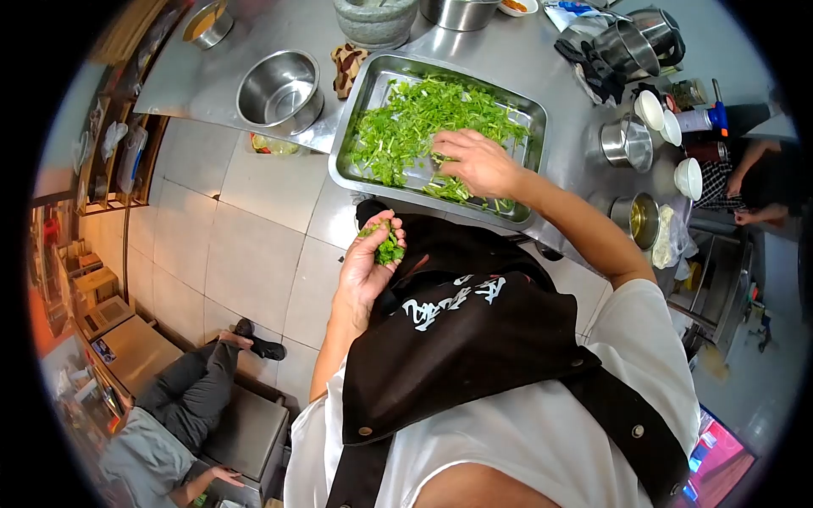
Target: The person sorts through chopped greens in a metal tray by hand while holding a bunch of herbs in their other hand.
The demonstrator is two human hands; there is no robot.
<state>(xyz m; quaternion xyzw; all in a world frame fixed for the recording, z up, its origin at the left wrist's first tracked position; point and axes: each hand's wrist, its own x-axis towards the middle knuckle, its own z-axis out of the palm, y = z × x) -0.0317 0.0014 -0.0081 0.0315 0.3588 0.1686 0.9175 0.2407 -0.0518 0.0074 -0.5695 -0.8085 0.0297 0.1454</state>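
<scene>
A rectangular steel tray (340, 161) sits at the near edge of the steel table, with chopped green herbs (398, 127) spread over its bottom. My right hand (481, 165) is down in the tray, its fingers curled around some of the herbs. In front of my apron, below the tray's near left corner, my left hand (370, 258) is closed around a small bunch of the same leafy herbs (389, 248). Leaves stick out between its fingers and thumb.
Left of the tray stands a steel pot (279, 91), with a stone mortar (375, 24) behind. Pots, white bowls (688, 178) and a steel pot with liquid (635, 218) line the right side. One person (182, 406) sits lower left; another person's arm (749, 165) shows far right.
</scene>
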